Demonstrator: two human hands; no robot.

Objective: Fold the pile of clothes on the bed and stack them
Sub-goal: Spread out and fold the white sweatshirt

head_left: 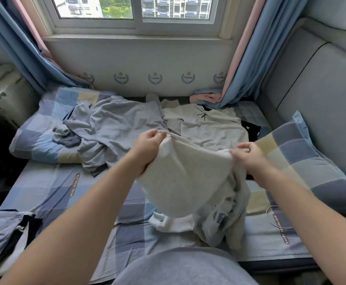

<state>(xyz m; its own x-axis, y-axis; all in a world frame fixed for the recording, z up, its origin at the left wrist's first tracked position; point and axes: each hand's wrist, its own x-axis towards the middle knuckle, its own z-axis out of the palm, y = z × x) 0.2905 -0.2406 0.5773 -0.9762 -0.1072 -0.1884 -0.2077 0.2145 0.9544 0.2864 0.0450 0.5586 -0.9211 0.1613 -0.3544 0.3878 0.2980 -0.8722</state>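
I hold a cream-white garment (188,182) up over the middle of the bed. My left hand (149,147) grips its upper left edge and my right hand (248,156) pinches its upper right edge. Its lower part, with a dark print, hangs crumpled onto the checked sheet (65,192). Behind it a second cream shirt (209,126) lies spread out, a black garment (251,128) showing at its right. A crumpled grey garment (116,128) lies at the back left, partly on a pillow. Grey and dark clothes (5,233) lie at the bed's near left edge.
A checked pillow (303,157) leans at the right against a grey padded headboard (322,89). Another checked pillow (36,136) lies at the left. Blue and pink curtains (250,58) hang beside the window, their ends on the bed. A thin white cable (270,219) lies near the right pillow.
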